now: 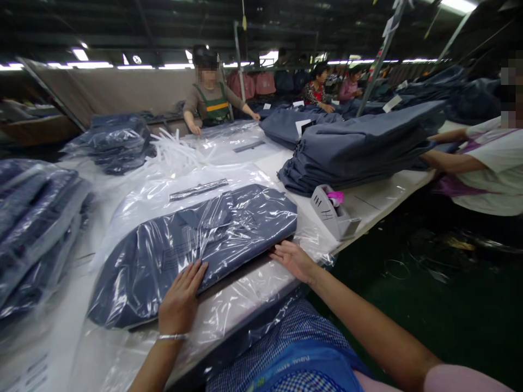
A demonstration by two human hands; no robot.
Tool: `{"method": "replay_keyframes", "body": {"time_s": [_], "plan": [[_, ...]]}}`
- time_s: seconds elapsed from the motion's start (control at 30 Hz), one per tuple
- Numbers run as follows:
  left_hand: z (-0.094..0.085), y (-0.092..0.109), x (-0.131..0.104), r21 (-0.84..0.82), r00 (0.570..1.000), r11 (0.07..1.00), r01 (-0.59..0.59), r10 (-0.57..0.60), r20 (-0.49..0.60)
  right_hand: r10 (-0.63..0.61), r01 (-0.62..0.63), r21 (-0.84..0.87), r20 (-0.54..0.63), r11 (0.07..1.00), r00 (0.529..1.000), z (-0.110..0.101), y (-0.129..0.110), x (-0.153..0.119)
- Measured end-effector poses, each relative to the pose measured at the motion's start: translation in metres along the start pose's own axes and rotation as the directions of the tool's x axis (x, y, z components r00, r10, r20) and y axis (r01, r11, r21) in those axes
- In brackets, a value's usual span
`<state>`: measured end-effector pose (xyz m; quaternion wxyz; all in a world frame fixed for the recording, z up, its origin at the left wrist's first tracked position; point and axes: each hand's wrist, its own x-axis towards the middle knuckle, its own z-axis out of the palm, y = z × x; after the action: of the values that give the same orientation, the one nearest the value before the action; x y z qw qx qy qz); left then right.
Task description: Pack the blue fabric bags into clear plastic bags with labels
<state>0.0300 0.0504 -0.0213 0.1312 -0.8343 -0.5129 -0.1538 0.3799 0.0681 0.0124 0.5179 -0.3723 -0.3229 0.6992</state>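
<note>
A dark blue-grey fabric bag (163, 250) in clear plastic lies flat on the white table in front of me. My left hand (180, 299) rests on its near edge, fingers stretched out over the film. At the bag's near right corner is my right hand (293, 261), its fingers extended and touching the plastic there. Loose clear plastic (241, 296) spreads from the bag toward the table's front edge. Behind the bag lie white plastic sleeves (139, 198) with a dark printed strip (199, 189).
Wrapped bundles (36, 234) are piled at the left, another stack (118, 139) behind. White strips (175, 149) lie mid-table. A grey box (329, 212) holds something pink. Unwrapped dark bags (351, 147) are heaped at the right. Co-workers stand across the table (214, 103) and at the right (486, 163).
</note>
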Motion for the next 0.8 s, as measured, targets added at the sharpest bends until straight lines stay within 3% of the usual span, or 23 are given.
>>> {"method": "replay_keyframes", "body": {"time_s": [0.07, 0.1, 0.13, 0.2, 0.27, 0.3, 0.37, 0.43, 0.5, 0.67, 0.8], "plan": [[-0.002, 0.003, 0.000, -0.010, 1.000, 1.000, 0.010, -0.010, -0.001, -0.060, 0.042, -0.292, -0.052, 0.956, 0.997, 0.001, 0.003, -0.007], [-0.002, 0.004, 0.001, -0.015, 1.000, 1.000, 0.017, -0.017, -0.003, -0.118, 0.087, -0.471, -0.037, 0.878, 0.992, 0.001, 0.006, -0.015], [-0.003, 0.006, 0.001, -0.017, 1.000, 1.000, 0.026, -0.026, -0.005, -0.178, 0.160, -0.640, 0.036, 0.752, 0.983, 0.000, 0.009, -0.026], [-0.004, 0.010, 0.002, -0.017, 0.999, 0.999, 0.043, -0.043, -0.012, -0.202, 0.388, -0.829, 0.333, 0.402, 0.921, -0.002, 0.019, -0.051], [-0.005, 0.012, 0.003, -0.017, 0.998, 0.998, 0.056, -0.056, -0.015, -0.087, 0.611, -0.787, 0.605, 0.085, 0.792, -0.006, 0.034, -0.072], [-0.006, 0.013, 0.003, -0.018, 0.998, 0.998, 0.061, -0.061, -0.015, -0.043, 0.674, -0.738, 0.675, -0.028, 0.737, -0.008, 0.043, -0.078], [-0.006, 0.014, 0.004, -0.015, 0.998, 0.998, 0.064, -0.064, -0.011, -0.080, 0.713, -0.681, 0.731, -0.168, 0.678, -0.012, 0.058, -0.081], [-0.006, 0.014, 0.004, -0.007, 0.998, 0.998, 0.062, -0.062, -0.006, -0.210, 0.711, -0.674, 0.738, -0.200, 0.641, -0.015, 0.064, -0.075], [-0.006, 0.014, 0.004, 0.003, 0.998, 0.998, 0.055, -0.055, -0.001, -0.299, 0.722, -0.678, 0.724, -0.140, 0.622, -0.017, 0.059, -0.066], [-0.003, 0.014, 0.002, 0.004, 0.999, 0.999, 0.045, -0.045, 0.009, -0.193, 0.692, -0.699, 0.665, 0.179, 0.722, -0.010, 0.017, -0.061], [-0.002, 0.013, 0.001, -0.004, 0.999, 0.999, 0.032, -0.032, 0.007, -0.178, 0.656, -0.698, 0.634, 0.287, 0.752, 0.006, -0.015, -0.050]]}}
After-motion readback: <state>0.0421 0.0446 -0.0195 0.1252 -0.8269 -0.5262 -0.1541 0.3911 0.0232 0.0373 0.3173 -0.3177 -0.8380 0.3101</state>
